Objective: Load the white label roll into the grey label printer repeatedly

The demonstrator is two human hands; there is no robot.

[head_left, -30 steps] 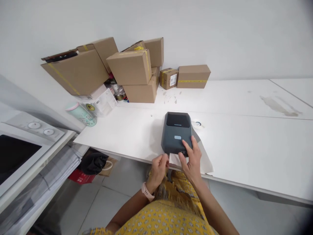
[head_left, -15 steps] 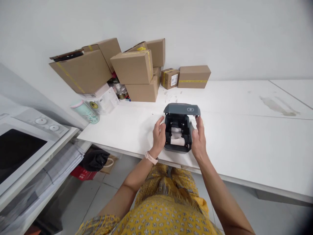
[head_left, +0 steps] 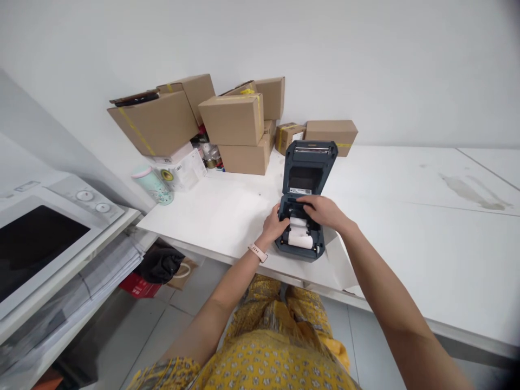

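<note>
On the desk [head_left: 414, 244], near its front edge: one printer [head_left: 296, 251], lid [head_left: 305, 176] raised toward the wall [head_left: 385, 70]. Long axis ran roughly front to back; opening faced up. Paper [head_left: 300, 240] lay inside. Left hand [head_left: 275, 225]: half-closed on the left side, thumb inside. Right hand [head_left: 322, 211]: fingers bent into the rear; hold could not be told. Step, as judged: work inside; next move called for fingertips clear of the lid.

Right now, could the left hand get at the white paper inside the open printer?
Likely yes: the raised lid leaves the printer open, and the left hand sits just beside the paper.
</note>
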